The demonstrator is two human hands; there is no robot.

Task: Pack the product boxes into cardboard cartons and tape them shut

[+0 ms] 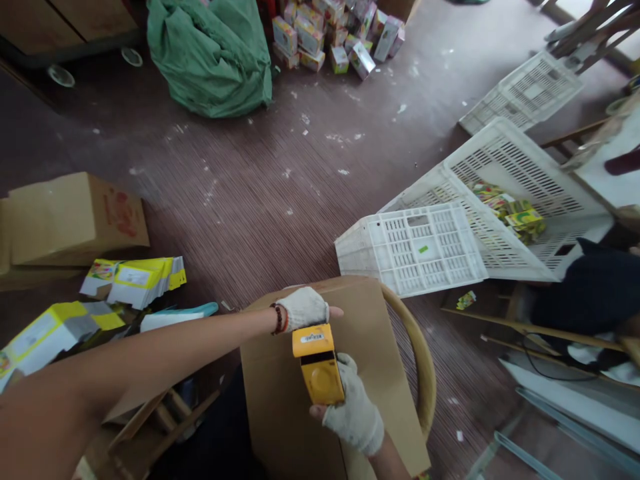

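Note:
My right hand (356, 410), in a white knitted glove with bare fingertips, is closed around the side of a small yellow carton (323, 381). The carton's end flap (313, 339) stands up and a dark gap shows beneath it. Just beyond that flap lies my left hand (303, 312), gloved the same way and with a beaded bracelet at the wrist. One bare fingertip of it stretches to the right; the flap hides part of the other fingers. Both hands are over a large brown cardboard box (280, 393) with a flat top.
White plastic crates (425, 250) stand at the right, one with small yellow-green packets (523, 217). Flat yellow-and-white cartons (145, 280) lie at the left near a cardboard box (55, 220). A green sack (210, 60) and piled small boxes (310, 37) are farther away. A curved wooden rail (415, 347) borders the box.

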